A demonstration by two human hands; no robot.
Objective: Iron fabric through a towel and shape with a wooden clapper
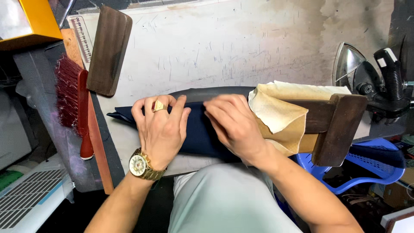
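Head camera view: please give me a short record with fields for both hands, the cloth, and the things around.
left hand: flat on the dark blue cloth, wears a gold ring and gold watch
right hand: pressing the same cloth, fingers bent
cloth support: wooden pressing arm wrapped in a beige cover
left of hands: red brush, dark wooden block
right edge: iron, blue plastic basket
surface: worn white table

Left hand [161,127] palm down, fingers together, right hand [235,125] beside it, fingers curled, forearms converging
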